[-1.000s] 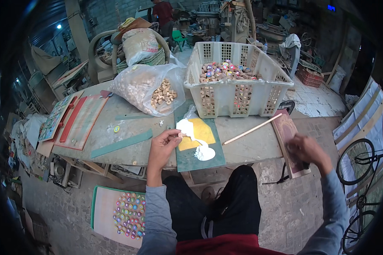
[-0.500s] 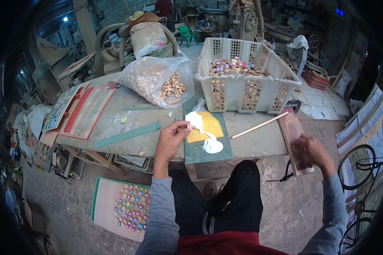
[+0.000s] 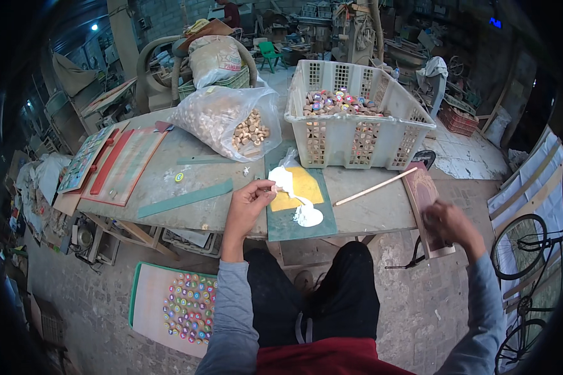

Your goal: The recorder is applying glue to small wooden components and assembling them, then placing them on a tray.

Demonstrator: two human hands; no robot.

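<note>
My left hand (image 3: 247,203) pinches a small wooden peg (image 3: 274,189) between thumb and fingertips, over the edge of a green board (image 3: 302,232). On that board lie a yellow sheet (image 3: 303,183) and a blob of white paste (image 3: 308,215), with more white smeared above it. My right hand (image 3: 455,226) is curled low over a narrow wooden board (image 3: 422,187) with a dark reddish face, at the table's right edge. Whatever its fingers hold is hidden. Between the two boards rests a thin wooden stick (image 3: 375,186).
Behind stand a white plastic crate (image 3: 356,137) of coloured discs and a clear bag (image 3: 200,115) spilling wooden pieces. Green strips (image 3: 184,198) and red-striped panels (image 3: 128,162) lie left. A panel of coloured discs (image 3: 153,312) sits below; a bicycle (image 3: 519,247) stands right.
The view has shifted slightly. My left hand still holds the peg beside the white paste, and my right hand stays at the reddish board with only a small movement.
</note>
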